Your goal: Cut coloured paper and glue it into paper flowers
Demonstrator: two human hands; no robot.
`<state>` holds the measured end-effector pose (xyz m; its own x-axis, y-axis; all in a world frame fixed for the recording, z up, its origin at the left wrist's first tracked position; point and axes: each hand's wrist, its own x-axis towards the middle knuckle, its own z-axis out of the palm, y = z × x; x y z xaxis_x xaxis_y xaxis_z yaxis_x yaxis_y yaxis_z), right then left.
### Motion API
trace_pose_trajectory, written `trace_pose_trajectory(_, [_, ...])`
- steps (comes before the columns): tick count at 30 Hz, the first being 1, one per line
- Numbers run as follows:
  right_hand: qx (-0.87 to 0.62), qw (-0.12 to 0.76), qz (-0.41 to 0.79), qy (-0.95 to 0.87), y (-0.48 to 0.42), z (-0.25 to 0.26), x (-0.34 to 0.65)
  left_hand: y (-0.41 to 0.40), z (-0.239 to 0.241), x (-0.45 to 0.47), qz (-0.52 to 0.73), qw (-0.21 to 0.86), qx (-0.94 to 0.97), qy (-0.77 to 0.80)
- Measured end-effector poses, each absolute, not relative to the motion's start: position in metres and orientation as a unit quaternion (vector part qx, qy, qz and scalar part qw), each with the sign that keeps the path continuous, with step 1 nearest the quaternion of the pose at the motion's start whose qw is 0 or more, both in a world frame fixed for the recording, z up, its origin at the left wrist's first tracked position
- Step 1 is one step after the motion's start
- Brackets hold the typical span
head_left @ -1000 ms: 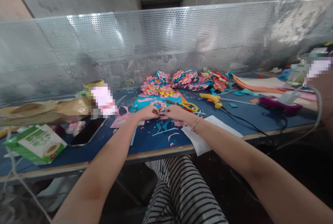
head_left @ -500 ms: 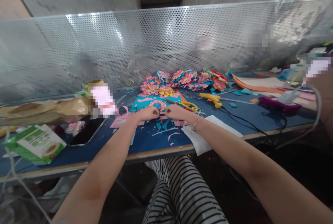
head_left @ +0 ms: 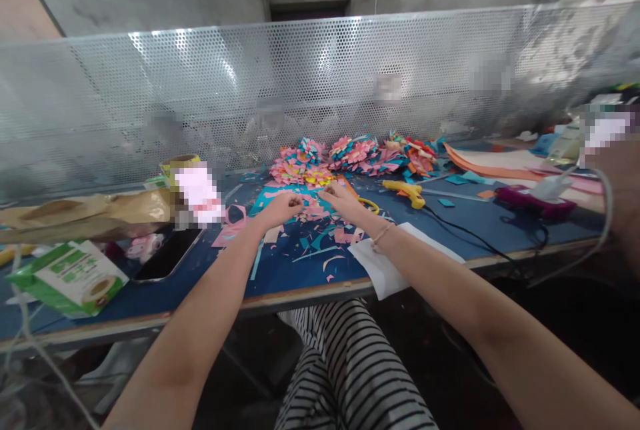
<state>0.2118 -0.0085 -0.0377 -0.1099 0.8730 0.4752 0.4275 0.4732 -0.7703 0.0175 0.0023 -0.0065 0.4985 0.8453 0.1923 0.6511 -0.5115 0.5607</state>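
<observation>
My left hand (head_left: 281, 209) is over the scraps near the middle of the table, its fingers curled together; whatever is in them is too small to make out. A short gap to its right, my right hand (head_left: 345, 203) hovers with loosely bent fingers, thumb apart, and no object visible in it. Between and beneath them lie pink paper pieces (head_left: 314, 210) on blue paper. Yellow-handled scissors (head_left: 370, 205) lie beside my right hand, partly covered by it. Behind both hands sits a heap of layered pink, blue and yellow paper flowers (head_left: 300, 162).
A yellow glue gun (head_left: 407, 192) with a black cord lies to the right, before stacked coloured sheets (head_left: 485, 160). White paper (head_left: 400, 260) overhangs the front edge. At left are a phone (head_left: 169, 257), a green-white box (head_left: 70, 278) and brown wrapping (head_left: 90, 210). Perforated metal (head_left: 310, 83) stands behind.
My hands have drawn apart from nearly touching. The right one has risen a little away from me, and its fingers have loosened. More of the pink paper between them shows.
</observation>
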Motion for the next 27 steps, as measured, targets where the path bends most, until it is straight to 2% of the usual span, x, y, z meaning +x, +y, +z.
trace_pose_trajectory(4, [-0.395, 0.503, 0.378, -0.669, -0.01, -0.038, 0.207, 0.002, -0.007, 0.019, 0.292, 0.281, 0.782, 0.473])
trace_pose_trajectory(7, [-0.375, 0.509, 0.423, -0.649, -0.008, -0.038, 0.203, 0.004, -0.01, 0.021, 0.323, 0.339, 0.742, 0.48])
trace_pose_trajectory(11, [-0.365, 0.522, 0.412, -0.652, -0.004, -0.039, 0.202, 0.007, -0.014, 0.024, 0.333, 0.371, 0.724, 0.476])
trace_pose_trajectory(17, [-0.379, 0.536, 0.357, -0.664, 0.001, -0.04, 0.203, 0.002, -0.011, 0.028, 0.32, 0.367, 0.735, 0.471])
trace_pose_trajectory(27, [-0.391, 0.533, 0.337, -0.67, -0.003, -0.035, 0.204, -0.008, -0.004, 0.031, 0.322, 0.387, 0.721, 0.476])
